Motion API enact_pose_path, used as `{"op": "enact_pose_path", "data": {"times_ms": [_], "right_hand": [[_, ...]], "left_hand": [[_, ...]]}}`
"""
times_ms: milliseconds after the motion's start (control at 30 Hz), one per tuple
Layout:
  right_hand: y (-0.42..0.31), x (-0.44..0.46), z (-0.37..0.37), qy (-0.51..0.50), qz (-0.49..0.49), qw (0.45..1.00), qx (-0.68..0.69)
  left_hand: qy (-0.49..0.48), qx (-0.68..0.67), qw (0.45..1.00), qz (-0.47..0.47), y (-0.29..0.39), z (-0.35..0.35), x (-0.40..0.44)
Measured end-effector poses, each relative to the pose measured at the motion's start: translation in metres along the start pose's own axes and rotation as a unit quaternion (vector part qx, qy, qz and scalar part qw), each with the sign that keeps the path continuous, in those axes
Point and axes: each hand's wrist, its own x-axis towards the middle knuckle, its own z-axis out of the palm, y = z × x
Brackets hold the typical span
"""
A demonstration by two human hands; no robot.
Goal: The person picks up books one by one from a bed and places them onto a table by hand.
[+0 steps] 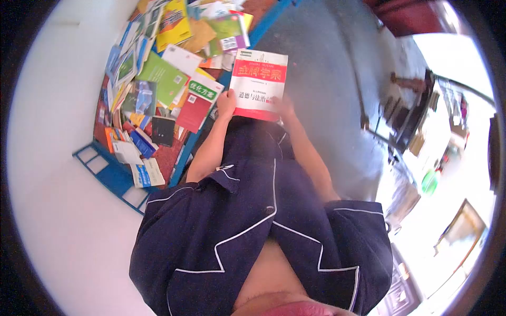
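Observation:
A red and white book [260, 79] with Chinese characters on its cover is held up in front of my lap. My left hand [226, 105] grips its left edge, fingers wrapped round the border. At the lower right edge of the book is my right hand [283, 109], smeared by motion, so its fingers cannot be made out. Just left of the book lie a red and white book with a green band [197, 105], a green book [161, 79] and a yellow book [173, 25], among many others in a loose pile.
The pile rests on a reddish surface with a blue metal frame [113, 176] against a white wall [47, 116]. Grey floor [332, 79] stretches to the right. Dark furniture [403, 113] and a green object [430, 181] stand farther right.

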Motion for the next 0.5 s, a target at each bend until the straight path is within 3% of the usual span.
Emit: {"op": "enact_pose_path", "data": {"times_ms": [167,233,300,500], "right_hand": [[-0.030,-0.022,-0.082,0.063,0.009,0.997,0.033],[-0.011,-0.009,-0.107,0.075,0.003,0.996,0.040],[-0.004,-0.005,-0.128,0.115,0.009,0.986,0.124],[-0.002,0.015,-0.202,0.196,-0.004,0.958,0.209]], "left_hand": [[-0.030,0.048,0.997,0.046,0.062,0.066,-0.015],[-0.061,0.074,0.994,0.053,0.082,0.086,-0.013],[-0.084,0.094,0.987,0.098,0.107,0.104,-0.015],[-0.133,0.135,0.958,0.217,0.178,0.192,0.005]]}}
